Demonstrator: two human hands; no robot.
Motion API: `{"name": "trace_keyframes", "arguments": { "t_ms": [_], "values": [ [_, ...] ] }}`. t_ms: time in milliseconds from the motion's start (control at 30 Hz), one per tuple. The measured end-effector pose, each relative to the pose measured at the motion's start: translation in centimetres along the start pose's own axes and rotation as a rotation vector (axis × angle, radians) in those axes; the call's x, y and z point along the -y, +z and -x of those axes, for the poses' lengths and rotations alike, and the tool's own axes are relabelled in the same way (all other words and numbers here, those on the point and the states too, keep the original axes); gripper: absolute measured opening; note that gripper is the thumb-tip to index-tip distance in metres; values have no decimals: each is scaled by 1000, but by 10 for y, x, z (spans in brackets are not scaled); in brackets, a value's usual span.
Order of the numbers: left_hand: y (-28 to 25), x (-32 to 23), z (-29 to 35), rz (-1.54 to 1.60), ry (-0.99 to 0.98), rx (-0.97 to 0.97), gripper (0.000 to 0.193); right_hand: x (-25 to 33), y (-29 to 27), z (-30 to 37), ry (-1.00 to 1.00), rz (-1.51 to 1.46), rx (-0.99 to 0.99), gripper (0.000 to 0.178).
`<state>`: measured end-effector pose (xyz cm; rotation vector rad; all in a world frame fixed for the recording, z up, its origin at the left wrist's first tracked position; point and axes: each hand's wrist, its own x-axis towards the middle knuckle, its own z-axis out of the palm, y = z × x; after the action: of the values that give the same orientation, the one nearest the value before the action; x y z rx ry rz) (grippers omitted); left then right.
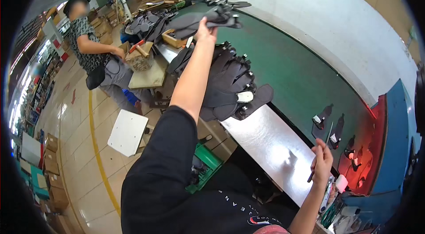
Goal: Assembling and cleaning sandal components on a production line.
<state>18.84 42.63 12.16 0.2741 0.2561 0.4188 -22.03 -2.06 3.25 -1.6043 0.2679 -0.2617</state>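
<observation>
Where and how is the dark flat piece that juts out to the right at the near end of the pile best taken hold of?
I'd pinch the dark flat piece by its rounded end, coming from the right: that end is broad and sticks out past the pile, while the rest runs in toward other pieces. Whether fingers fit beneath it, I can't tell.

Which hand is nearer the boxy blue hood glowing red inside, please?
Right: the right hand is left of the blue hood; the left hand is much farther left.
</observation>
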Motion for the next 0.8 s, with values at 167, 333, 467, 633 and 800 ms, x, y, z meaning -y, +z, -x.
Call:
{"name": "trace_keyframes", "arguments": {
  "t_ms": [167, 333, 467, 633, 800],
  "values": [
    [-82, 38, -46, -186, 148, -562, 38, -36, -42, 44, 202, -120, -120, 28],
    [-90, -26, -85, -314, 26, -254, 33, -54, -55, 56, 300, -130, -124, 26],
    [-82, -51, -56, -763, -93, 217, 82, -63, -45, 48, 297, -96, -150, 37],
    [-42, 21, 165, -815, 151, 327, 68, -83, -57, 52, 174, 249, -420, 35],
    [-85, 197, 291, -1301, -197, 885, 41, -73, -76, 72, -207, 873, -481, 30]
  ]
}}
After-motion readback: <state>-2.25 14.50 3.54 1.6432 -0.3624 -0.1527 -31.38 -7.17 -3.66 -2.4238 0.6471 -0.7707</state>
